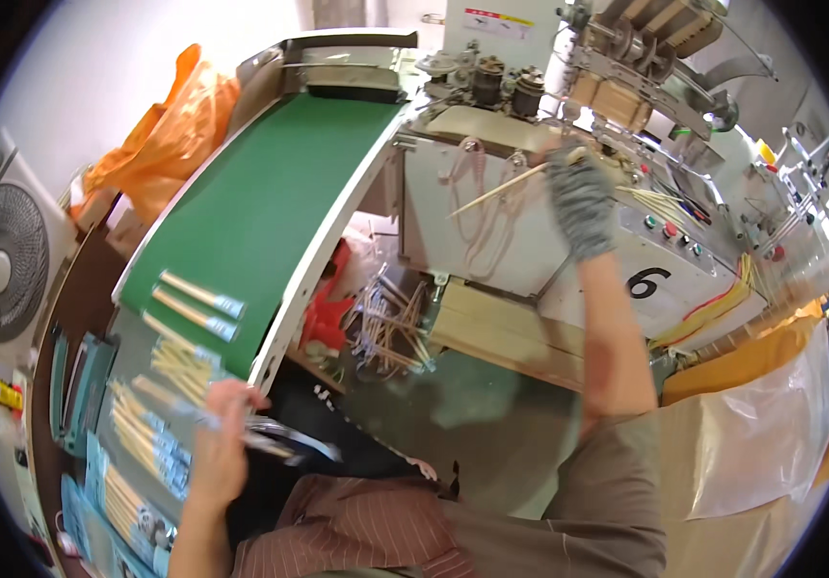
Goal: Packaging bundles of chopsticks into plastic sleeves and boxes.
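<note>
My right hand (580, 197), in a grey knitted glove, is raised at the machine's front edge. Its fingers are closed on a pale wooden chopstick (499, 191) that points down to the left. At the low end of the green conveyor belt (241, 193), my bare left hand (224, 433) is closed and smeared by motion. It grips wrapped chopsticks (284, 438), whose clear film sticks out to the right. A few wrapped chopsticks (197, 303) with blue-printed ends lie on the belt. Beside my left hand are piles of more wrapped chopsticks (149, 433).
The packing machine (491, 212) stands ahead, with buttons (670, 229) and loose chopsticks (660, 204) on its right. Loose sticks and film (390, 323) are heaped below the belt. An orange bag (173, 135) and a fan (5, 260) stand left; a plastic-lined box (761, 424) is right.
</note>
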Motion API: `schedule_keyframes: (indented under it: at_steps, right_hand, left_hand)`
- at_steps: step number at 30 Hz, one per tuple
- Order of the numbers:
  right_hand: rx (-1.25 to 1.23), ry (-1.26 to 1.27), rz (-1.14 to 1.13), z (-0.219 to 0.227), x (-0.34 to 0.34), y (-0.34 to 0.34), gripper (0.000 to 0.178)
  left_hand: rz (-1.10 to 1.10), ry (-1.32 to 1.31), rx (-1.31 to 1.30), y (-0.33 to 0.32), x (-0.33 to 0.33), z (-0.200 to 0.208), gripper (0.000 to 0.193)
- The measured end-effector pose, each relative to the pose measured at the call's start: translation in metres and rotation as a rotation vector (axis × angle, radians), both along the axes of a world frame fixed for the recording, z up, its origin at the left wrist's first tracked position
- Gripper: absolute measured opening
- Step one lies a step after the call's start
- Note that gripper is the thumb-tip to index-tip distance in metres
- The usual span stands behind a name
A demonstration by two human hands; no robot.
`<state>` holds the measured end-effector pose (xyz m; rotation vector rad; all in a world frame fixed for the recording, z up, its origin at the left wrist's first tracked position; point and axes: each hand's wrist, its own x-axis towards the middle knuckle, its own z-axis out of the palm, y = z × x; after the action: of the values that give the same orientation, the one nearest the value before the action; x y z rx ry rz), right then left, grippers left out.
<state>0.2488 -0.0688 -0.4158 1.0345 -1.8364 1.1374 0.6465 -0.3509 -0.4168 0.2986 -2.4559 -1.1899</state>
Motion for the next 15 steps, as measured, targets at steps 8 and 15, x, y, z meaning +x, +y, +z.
schedule_keyframes:
  at_steps: [8,15]
  right_hand:
    - [0.626,-0.41,-1.037,-0.044,-0.172,0.136,0.025]
    - [1.47,-0.685,-0.975,-0.047,-0.175,0.171,0.047]
  left_hand:
    - [0.471,0.108,0.101,-0.056,0.024,0.034,0.023]
    - [0.62,0.192,-0.168,-0.108,-0.007,0.086,0.015]
